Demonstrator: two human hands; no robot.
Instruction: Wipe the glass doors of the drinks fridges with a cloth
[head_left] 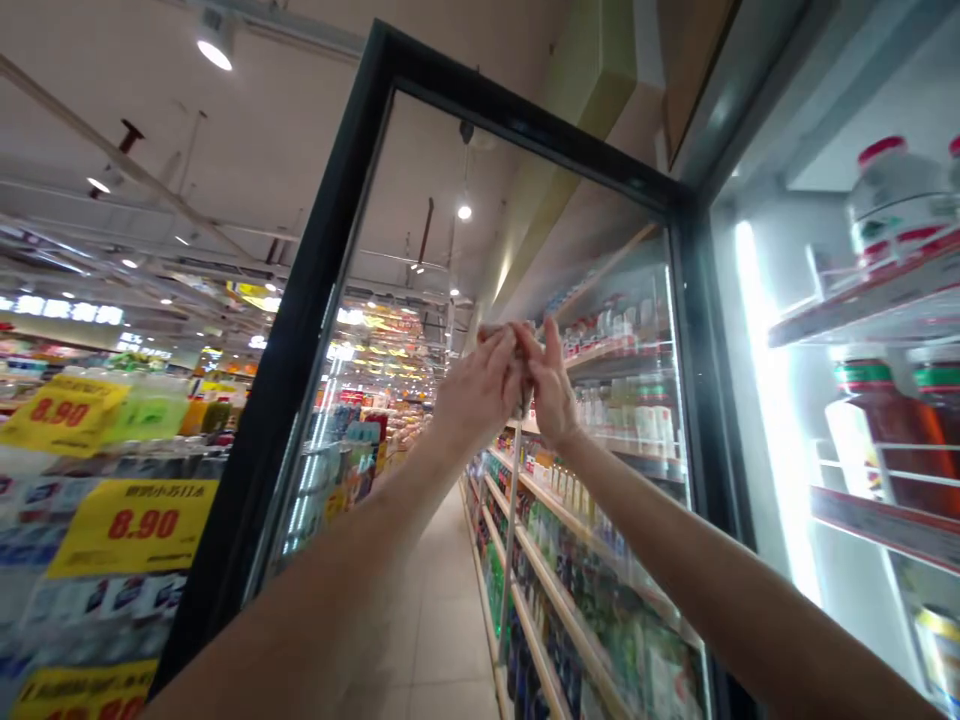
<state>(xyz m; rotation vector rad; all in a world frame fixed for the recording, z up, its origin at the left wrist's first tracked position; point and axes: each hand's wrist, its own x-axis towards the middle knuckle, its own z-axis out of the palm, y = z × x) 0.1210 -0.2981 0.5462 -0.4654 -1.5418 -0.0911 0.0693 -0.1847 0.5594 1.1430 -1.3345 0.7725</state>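
Both of my hands meet at the middle of an open glass cooler door (pixel 379 75) with a black frame. My left hand (pixel 476 390) has its fingers bent over what looks like a bunched greyish cloth (pixel 526 400). Close against it, my right hand (pixel 555 395) presses on the same bundle, its thumb side pointing up. Most of the bundle is hidden by the fingers, and blur softens its edges. The hands appear to be up against the glass.
At the right, the lit cooler holds a white bottle with a red cap (pixel 896 200) and amber bottles with green-banded necks (pixel 885 420) on shelves. Yellow price signs (pixel 135 525) hang over stacked goods at the left. Through the glass, a tiled aisle floor (pixel 439 600) runs alongside drink shelves.
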